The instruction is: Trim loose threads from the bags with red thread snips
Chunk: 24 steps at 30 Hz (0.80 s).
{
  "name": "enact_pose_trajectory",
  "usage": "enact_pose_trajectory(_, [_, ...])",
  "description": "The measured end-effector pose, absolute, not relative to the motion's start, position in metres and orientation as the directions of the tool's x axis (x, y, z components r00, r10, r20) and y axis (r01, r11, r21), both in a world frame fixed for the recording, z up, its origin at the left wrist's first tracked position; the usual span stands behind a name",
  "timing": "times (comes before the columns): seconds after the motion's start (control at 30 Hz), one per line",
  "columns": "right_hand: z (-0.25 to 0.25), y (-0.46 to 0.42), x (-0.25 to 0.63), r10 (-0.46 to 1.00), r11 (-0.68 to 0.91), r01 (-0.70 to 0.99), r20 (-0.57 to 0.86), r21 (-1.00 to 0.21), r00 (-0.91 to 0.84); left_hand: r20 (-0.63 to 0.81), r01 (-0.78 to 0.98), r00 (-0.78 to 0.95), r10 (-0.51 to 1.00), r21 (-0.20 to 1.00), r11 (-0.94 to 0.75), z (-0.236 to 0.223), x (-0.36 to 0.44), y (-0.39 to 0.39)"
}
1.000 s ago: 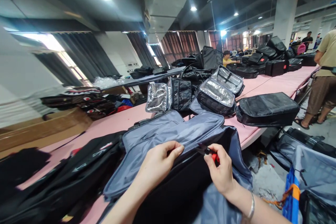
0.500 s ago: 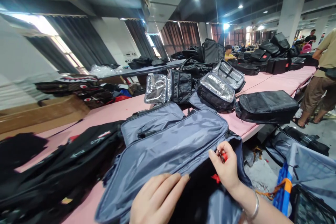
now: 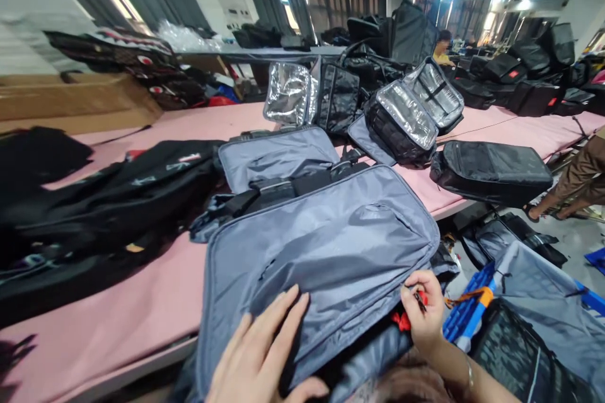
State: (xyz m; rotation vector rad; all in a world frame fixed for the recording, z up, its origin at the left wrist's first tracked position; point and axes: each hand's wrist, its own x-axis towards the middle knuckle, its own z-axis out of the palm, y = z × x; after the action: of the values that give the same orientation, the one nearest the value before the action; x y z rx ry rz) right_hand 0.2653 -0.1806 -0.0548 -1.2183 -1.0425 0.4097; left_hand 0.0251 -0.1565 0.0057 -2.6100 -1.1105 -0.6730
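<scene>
An opened bag with a grey-blue lining [image 3: 340,233] leans over the edge of the pink table, its lining facing me. My left hand [image 3: 265,352] lies on the lower part of this lining, fingers stretched out. At the lower right edge, my right hand [image 3: 425,312] is closed round a small dark metal tool with red on it. Its exact kind is mostly hidden by my fingers. Below that hand hangs a red piece [image 3: 401,321]. Dark straps [image 3: 278,192] show behind the bag's top edge.
Black bags [image 3: 118,201] lie on the pink table [image 3: 155,302] at left. Silver-lined bags [image 3: 401,113] stand open behind, and a closed black bag [image 3: 491,170] sits to the right. A blue-framed grey bin [image 3: 534,283] holds a camouflage bag. Other people are farther back.
The view has tilted down. The bag's lining now stands opened wider towards me. My left hand has slid onto the lining and spread; my right hand still grips the small tool.
</scene>
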Motion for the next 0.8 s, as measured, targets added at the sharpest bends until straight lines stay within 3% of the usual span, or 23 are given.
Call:
enact_pose_trajectory(0.13, [-0.087,-0.195,0.269,0.751,0.307,0.298,0.423,-0.904,0.507,0.424,0.809,0.499,0.756,0.084,-0.582,-0.023,0.036,-0.173])
enact_pose_trajectory(0.23, [-0.106,-0.194,0.273,0.747,0.267,0.335,0.414,-0.904,0.52,0.436,0.801,0.478,0.762,0.139,-0.582,-0.041,0.045,-0.17])
enact_pose_trajectory(0.47, [-0.101,-0.119,0.271,0.824,0.209,0.191,0.278,-0.959,0.493,0.424,0.8,0.556,0.715,-0.039,-0.599,-0.046,0.042,-0.087])
enact_pose_trajectory(0.63, [-0.073,-0.091,0.265,0.815,0.231,0.125,0.262,-0.965,0.516,0.394,0.811,0.541,0.743,-0.013,-0.584,-0.025,0.038,-0.064])
enact_pose_trajectory(0.8, [-0.063,-0.127,0.271,0.841,0.196,0.069,0.204,-0.978,0.502,0.416,0.778,0.559,0.717,0.036,-0.627,-0.017,0.035,-0.095])
